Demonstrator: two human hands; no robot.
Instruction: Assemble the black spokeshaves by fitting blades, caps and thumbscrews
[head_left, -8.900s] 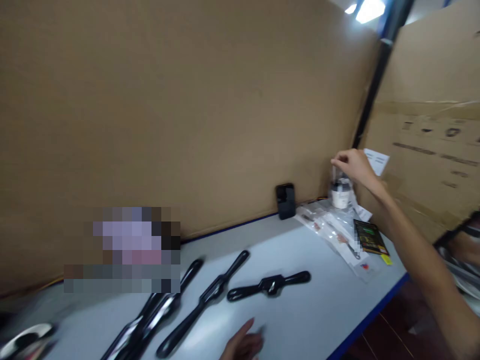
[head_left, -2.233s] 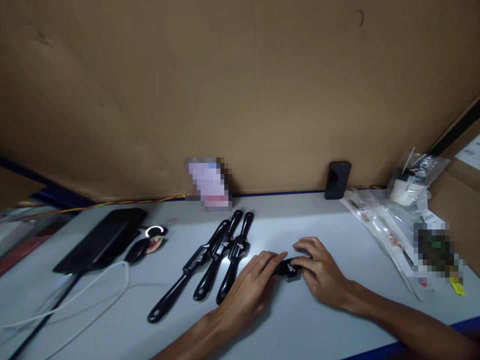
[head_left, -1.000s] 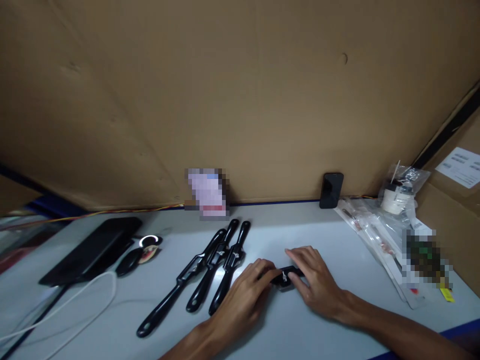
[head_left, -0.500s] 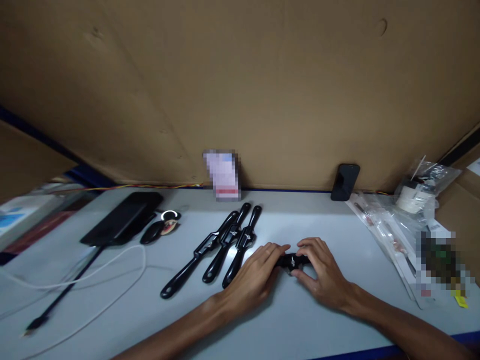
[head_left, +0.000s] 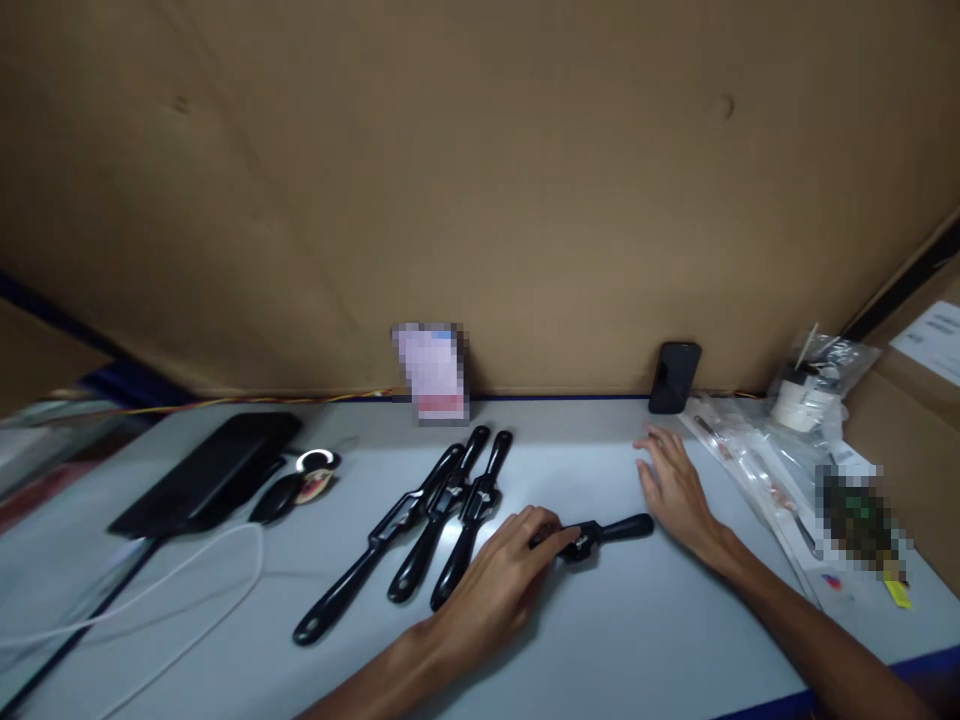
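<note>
A black spokeshave [head_left: 628,527] lies on the table with its right handle in plain sight. My left hand [head_left: 510,560] is closed on its left end, fingers and thumb round the handle beside the body, so that end is hidden. Off to the right, my right hand [head_left: 679,495] is empty over the table, fingers apart and clear of the tool. Three more black spokeshaves lie slanted left of my left hand: the nearest one [head_left: 484,492], a middle one [head_left: 451,490] and a longer-looking one [head_left: 352,575]. Their upper ends are close together.
A dark phone [head_left: 675,378] and a blurred-out upright item [head_left: 435,375] lean on the cardboard wall [head_left: 525,200]. Plastic-bagged tools [head_left: 765,480] and a white container [head_left: 802,400] are at right. A black flat device [head_left: 210,475], a mouse [head_left: 277,498] and a white cable [head_left: 259,560] are at left.
My right hand has let go of the spokeshave and moved right and up, its fingers opening. The left hand stays on the tool. The view has tilted slightly.
</note>
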